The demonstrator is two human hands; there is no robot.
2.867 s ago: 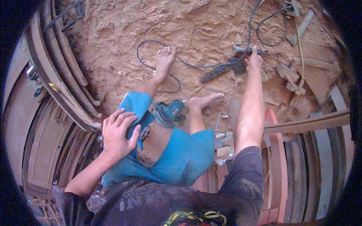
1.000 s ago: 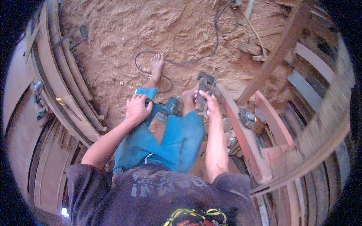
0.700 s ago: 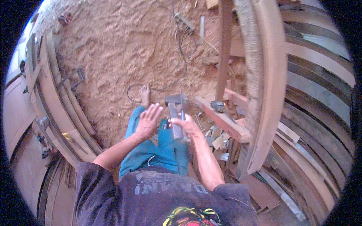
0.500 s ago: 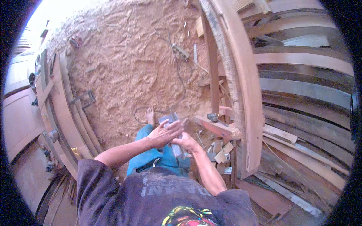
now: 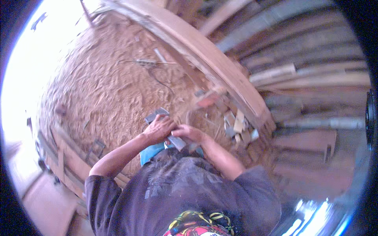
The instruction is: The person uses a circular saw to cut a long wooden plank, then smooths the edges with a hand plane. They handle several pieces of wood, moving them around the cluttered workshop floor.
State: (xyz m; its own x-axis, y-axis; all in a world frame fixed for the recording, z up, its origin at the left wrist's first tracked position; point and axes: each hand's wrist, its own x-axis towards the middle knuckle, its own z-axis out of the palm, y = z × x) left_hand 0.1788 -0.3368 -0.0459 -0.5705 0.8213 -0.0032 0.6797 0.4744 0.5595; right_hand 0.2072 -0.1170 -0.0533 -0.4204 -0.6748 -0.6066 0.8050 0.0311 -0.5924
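The left hand point(image 5: 160, 128), its fingers bent, lay over the upper part of a grey T-shaped tool point(image 5: 156, 114); how firmly it gripped could not be told, since its palm and fingertips were hidden. Just beside it at three o'clock, the right hand point(image 5: 190, 134) was curled around the tool's lower shaft, thumb toward the left hand. The tool slanted in front of the person's belly, its dark head showing past the left hand toward ten o'clock and its pale lower end under the right hand toward five. Half a second before, the left fingers had been stretched flat across it; now they were drawn in. Around the hands, sawdust point(image 5: 106, 94) covered the ground, and a heap of wood offcuts point(image 5: 239, 122) lay at three o'clock. A power strip point(image 5: 145, 62) sat at eleven o'clock, farther off. The long timber point(image 5: 224, 76), nearly upright in the earlier view, now ran aslant from eleven o'clock to three as the view had swung, with stacked boards point(image 5: 334, 77) beyond it at two, blurred. Glare point(image 5: 311, 216) had come in at five o'clock. The dark shirt point(image 5: 197, 196), at six o'clock, bore faded pale lettering across its chest, smeared by motion and creased.
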